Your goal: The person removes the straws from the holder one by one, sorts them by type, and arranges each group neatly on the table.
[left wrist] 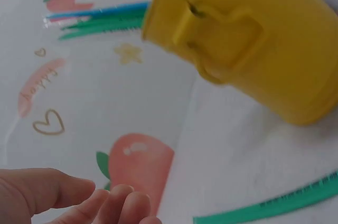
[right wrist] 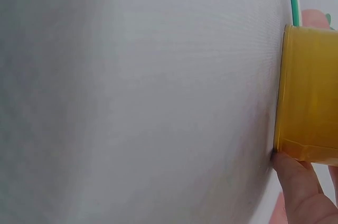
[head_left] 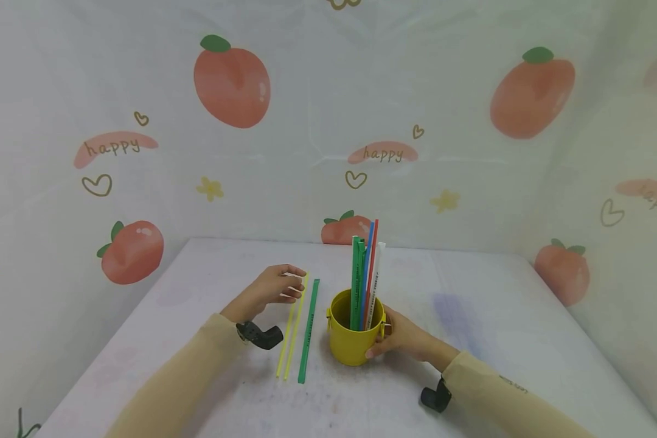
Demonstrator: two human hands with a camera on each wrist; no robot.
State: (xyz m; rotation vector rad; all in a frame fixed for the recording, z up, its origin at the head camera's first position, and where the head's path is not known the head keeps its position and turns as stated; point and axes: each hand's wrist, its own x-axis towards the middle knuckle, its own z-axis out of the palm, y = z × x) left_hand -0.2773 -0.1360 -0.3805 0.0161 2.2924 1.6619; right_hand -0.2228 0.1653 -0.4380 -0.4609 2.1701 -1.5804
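A small yellow bucket (head_left: 351,340) with side handles stands on the table, and several wrapped straws (head_left: 364,274) in green, blue, red and white lean inside it. My right hand (head_left: 402,334) grips the bucket's right side, thumb low on the front; in the right wrist view fingers (right wrist: 301,182) touch it near its base. To the left lie a green wrapped straw (head_left: 309,331) and two thin yellow sticks (head_left: 291,334). My left hand (head_left: 276,285) is beside the far ends of the yellow sticks, fingers loosely bent and holding nothing in the left wrist view.
A white cloth covers the table (head_left: 213,389). Behind it hangs a white curtain (head_left: 306,91) printed with peaches, hearts and "happy" labels, which also runs along both sides.
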